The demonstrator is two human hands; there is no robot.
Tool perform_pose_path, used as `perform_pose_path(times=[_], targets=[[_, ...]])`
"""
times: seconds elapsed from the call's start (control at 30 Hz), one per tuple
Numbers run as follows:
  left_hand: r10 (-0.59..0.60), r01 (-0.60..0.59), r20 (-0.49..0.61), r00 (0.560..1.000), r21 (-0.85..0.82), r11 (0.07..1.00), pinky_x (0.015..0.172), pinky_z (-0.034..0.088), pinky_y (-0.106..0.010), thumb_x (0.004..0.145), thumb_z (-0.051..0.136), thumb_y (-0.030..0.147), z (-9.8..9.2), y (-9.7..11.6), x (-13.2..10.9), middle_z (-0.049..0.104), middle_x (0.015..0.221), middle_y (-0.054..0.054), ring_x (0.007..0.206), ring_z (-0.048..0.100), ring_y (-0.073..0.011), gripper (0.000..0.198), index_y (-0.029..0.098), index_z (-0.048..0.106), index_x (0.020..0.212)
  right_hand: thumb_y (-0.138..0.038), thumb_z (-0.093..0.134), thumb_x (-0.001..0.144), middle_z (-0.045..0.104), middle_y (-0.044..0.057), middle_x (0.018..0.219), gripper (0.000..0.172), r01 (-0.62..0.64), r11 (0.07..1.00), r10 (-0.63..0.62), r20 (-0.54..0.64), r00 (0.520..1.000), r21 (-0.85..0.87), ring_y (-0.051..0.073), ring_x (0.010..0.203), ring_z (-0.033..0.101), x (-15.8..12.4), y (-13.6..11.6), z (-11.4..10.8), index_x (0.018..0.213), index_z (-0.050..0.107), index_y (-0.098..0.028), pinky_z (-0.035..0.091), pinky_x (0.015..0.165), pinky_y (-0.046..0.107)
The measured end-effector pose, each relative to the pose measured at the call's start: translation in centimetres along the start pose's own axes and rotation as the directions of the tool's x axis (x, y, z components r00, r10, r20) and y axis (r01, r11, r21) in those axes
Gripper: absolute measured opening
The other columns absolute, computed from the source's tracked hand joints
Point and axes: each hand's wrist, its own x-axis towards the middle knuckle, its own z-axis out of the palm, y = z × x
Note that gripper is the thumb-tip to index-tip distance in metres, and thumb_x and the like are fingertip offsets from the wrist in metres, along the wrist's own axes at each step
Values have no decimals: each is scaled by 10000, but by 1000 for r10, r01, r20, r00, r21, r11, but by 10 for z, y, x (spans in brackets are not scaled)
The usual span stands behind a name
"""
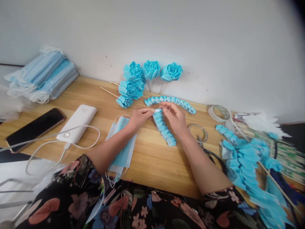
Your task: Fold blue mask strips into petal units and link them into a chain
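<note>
A strip of pleated light-blue fabric (pixel 164 130) hangs down toward me over the wooden table, its far end between my two hands. My left hand (pixel 140 119) pinches the left corner of that end, where a small white patch shows. Curled at the right corner of the same end, my right hand (pixel 175 118) has thumb and fingers closed on it; its fingertips are partly hidden. Just beyond my hands lies a second pleated strip (pixel 170 100), bowed in an arc. Under my left forearm is a blue face mask (pixel 122 159) with white ear loops, partly covered.
Several blue fabric roses (pixel 171 72) on sticks lie along the wall. Stacked masks (pixel 45 76), a phone (pixel 35 129) and a white power bank (pixel 77 123) with cable are left. Right are tape rolls (pixel 219 113), scissors (pixel 200 140) and more pleated strips (pixel 245 162).
</note>
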Motion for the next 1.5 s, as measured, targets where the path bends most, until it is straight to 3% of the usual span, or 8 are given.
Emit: perform_pose_path(times=[0.37,0.87,1.13,1.37,1.5], targets=[[35,-37,26,999,63,997,723,490,-277,706,705,341,0,-2,-1,725,749,-33,716,626,-154,222,138,752,783,-233,589,810,633,4,891,326,54,984,-44,61,997,-172,146,814,601,-2,0,7,1133,635,-242,498,778,304],[51,-58,117,992,51,997,725,467,-276,716,714,397,-2,0,-2,676,711,-16,680,586,-127,260,141,698,759,-255,602,765,601,-16,811,370,-24,1000,24,50,998,5,117,695,541,1,2,3,1132,611,-209,458,640,264],[33,-32,90,995,-15,999,699,481,-278,701,702,360,-5,-7,4,631,638,7,615,579,-115,218,149,650,714,-305,568,816,656,8,886,375,-34,996,24,116,993,88,142,764,594,1,5,-1,1182,599,-231,497,705,291],[72,-73,110,991,10,997,699,468,-261,696,707,368,-4,-6,3,628,649,13,622,565,-103,230,149,639,697,-274,586,793,624,16,879,366,50,987,-30,128,991,-155,141,742,555,-3,-2,7,1150,643,-216,458,652,274],[76,-79,126,989,20,997,697,462,-260,683,722,359,-4,-6,3,629,642,15,620,561,-102,226,148,645,697,-234,567,780,588,-6,808,353,54,991,-40,118,992,-123,119,668,512,-3,-2,9,1120,654,-202,418,606,257]])
